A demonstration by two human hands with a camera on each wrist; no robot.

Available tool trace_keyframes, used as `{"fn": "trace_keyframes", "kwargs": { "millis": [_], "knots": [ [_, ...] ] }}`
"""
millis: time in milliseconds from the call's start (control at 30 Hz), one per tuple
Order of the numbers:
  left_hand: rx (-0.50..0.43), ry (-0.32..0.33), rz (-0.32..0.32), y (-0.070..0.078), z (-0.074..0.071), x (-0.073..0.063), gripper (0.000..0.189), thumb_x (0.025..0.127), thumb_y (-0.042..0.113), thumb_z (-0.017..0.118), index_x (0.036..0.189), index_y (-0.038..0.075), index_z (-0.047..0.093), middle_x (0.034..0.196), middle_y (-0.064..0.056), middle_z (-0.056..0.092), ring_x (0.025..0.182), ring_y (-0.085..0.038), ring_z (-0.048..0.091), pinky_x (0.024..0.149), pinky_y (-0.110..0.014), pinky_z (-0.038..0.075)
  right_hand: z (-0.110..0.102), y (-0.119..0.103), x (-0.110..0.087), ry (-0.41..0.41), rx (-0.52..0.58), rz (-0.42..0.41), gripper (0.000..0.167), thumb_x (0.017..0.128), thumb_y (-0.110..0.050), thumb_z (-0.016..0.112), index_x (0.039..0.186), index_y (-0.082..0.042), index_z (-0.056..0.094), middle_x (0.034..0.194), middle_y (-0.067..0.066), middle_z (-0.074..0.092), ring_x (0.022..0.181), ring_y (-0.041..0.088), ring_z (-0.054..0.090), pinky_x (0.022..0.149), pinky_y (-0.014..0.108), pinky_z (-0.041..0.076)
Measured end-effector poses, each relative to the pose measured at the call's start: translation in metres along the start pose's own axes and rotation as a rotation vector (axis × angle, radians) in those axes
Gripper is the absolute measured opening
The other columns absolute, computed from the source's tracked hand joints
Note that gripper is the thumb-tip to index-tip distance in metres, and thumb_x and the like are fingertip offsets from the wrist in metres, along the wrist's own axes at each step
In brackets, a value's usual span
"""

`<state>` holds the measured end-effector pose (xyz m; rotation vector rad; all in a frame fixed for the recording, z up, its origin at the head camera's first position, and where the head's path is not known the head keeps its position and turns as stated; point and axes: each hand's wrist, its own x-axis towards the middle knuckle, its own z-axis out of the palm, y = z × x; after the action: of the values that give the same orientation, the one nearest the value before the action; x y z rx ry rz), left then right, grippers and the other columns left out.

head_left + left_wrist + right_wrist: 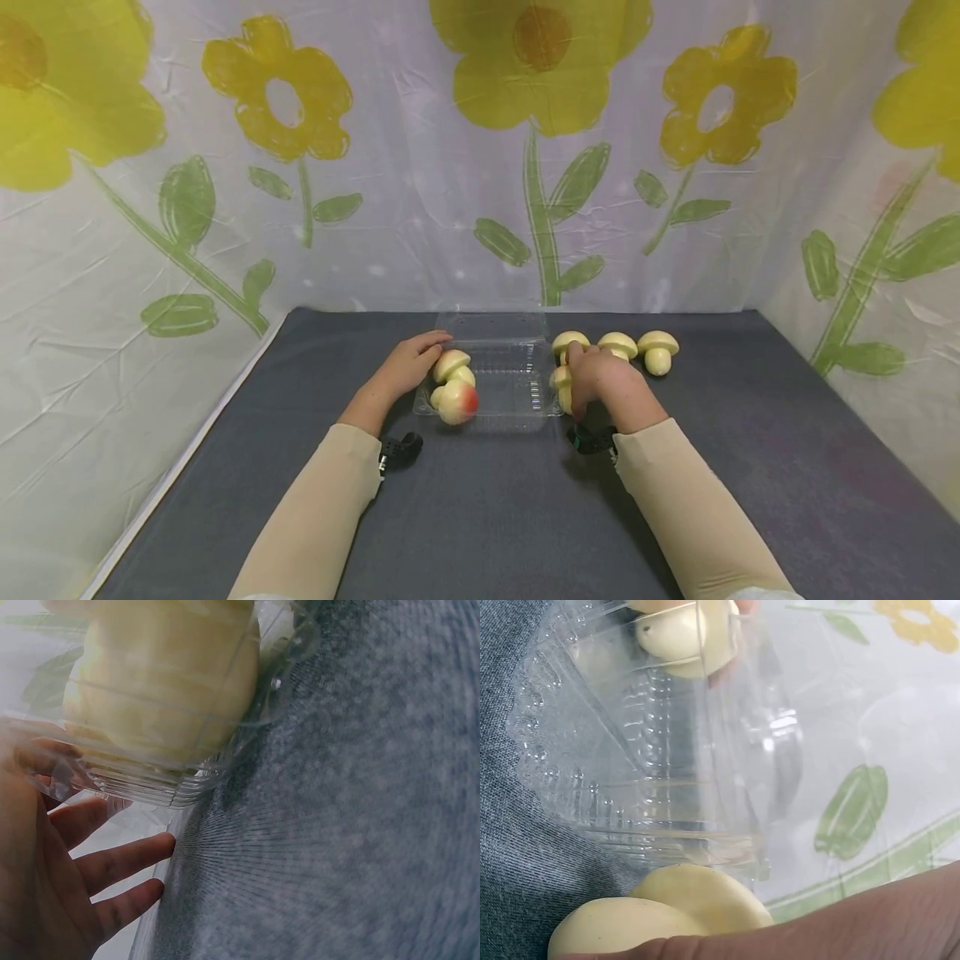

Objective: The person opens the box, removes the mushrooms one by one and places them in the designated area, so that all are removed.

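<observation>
A clear plastic clamshell box [506, 414] lies with its lid [491, 323] raised at the back. At its left end sit two pale toy mushrooms, one plain-topped [452, 364] and one with a red patch on its cap [459, 402]. My left hand [408, 362] rests against the box's left side, fingers extended and spread in the left wrist view. Just right of the box, my right hand [603, 379] grips a cream toy mushroom [561, 381]; its fingertips are partly hidden. The right wrist view shows this mushroom [697, 900] beside the box wall.
More cream mushrooms stand behind and right of my right hand: one at the box corner [570, 339], another [618, 342] partly covered by the hand, and a third [657, 352] farther right. A flower-printed curtain [405, 208] borders the dark cloth-covered table [480, 517].
</observation>
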<state>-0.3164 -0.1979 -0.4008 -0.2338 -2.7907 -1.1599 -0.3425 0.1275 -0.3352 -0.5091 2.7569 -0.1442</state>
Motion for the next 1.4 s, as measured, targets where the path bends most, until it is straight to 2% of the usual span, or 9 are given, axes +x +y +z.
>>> {"fn": "trace_keyframes", "kwargs": {
  "millis": [200, 400, 800, 967, 1233, 1400],
  "knots": [
    [0.002, 0.004, 0.000, 0.000, 0.000, -0.001, 0.043, 0.112, 0.024, 0.040, 0.150, 0.010, 0.055, 0.159, -0.010, 0.043, 0.146, -0.036, 0.039, 0.115, -0.058, 0.035, -0.003, 0.003, -0.002, -0.006, 0.024, -0.016, 0.082, 0.068, -0.015, 0.093, 0.134, -0.005, 0.045, 0.124, 0.024, 0.051, 0.106, 0.038, 0.053, 0.077, 0.049, 0.054],
    [0.002, 0.007, 0.009, -0.001, 0.001, 0.001, 0.043, 0.112, 0.023, 0.039, 0.150, 0.008, 0.054, 0.160, -0.011, 0.042, 0.146, -0.036, 0.038, 0.115, -0.059, 0.035, -0.011, 0.007, -0.009, 0.011, 0.070, -0.040, 0.089, 0.069, -0.016, 0.091, 0.141, -0.004, 0.041, 0.128, 0.024, 0.049, 0.101, 0.036, 0.053, 0.076, 0.047, 0.053],
    [-0.002, 0.000, -0.007, -0.005, 0.002, 0.004, 0.044, 0.112, 0.026, 0.040, 0.151, 0.010, 0.054, 0.160, -0.009, 0.043, 0.147, -0.034, 0.037, 0.116, -0.057, 0.034, -0.034, 0.000, -0.036, 0.099, 0.105, -0.136, 0.084, 0.081, -0.019, 0.088, 0.146, -0.003, 0.038, 0.141, 0.027, 0.038, 0.129, 0.046, 0.041, 0.088, 0.053, 0.050],
    [-0.002, -0.001, -0.012, -0.005, 0.002, 0.004, 0.044, 0.112, 0.027, 0.040, 0.151, 0.011, 0.055, 0.160, -0.008, 0.043, 0.147, -0.033, 0.037, 0.116, -0.057, 0.035, -0.037, -0.011, -0.045, 0.141, 0.088, -0.206, 0.077, 0.084, -0.021, 0.085, 0.146, -0.006, 0.041, 0.142, 0.023, 0.043, 0.129, 0.044, 0.045, 0.086, 0.052, 0.050],
    [0.000, 0.004, -0.008, -0.004, 0.002, 0.003, 0.044, 0.112, 0.027, 0.040, 0.151, 0.011, 0.055, 0.160, -0.008, 0.043, 0.148, -0.033, 0.036, 0.116, -0.057, 0.034, -0.029, -0.039, -0.045, 0.242, 0.058, -0.308, 0.064, 0.090, -0.034, 0.081, 0.142, -0.010, 0.052, 0.133, 0.015, 0.054, 0.108, 0.030, 0.061, 0.081, 0.044, 0.054],
    [-0.008, 0.005, -0.008, -0.002, 0.001, 0.001, 0.044, 0.112, 0.027, 0.040, 0.151, 0.010, 0.054, 0.160, -0.009, 0.043, 0.148, -0.034, 0.036, 0.116, -0.058, 0.034, -0.015, -0.060, -0.040, 0.306, 0.008, -0.379, 0.056, 0.091, -0.035, 0.080, 0.138, -0.012, 0.058, 0.129, 0.010, 0.058, 0.096, 0.024, 0.064, 0.069, 0.038, 0.054]
  ]
}}
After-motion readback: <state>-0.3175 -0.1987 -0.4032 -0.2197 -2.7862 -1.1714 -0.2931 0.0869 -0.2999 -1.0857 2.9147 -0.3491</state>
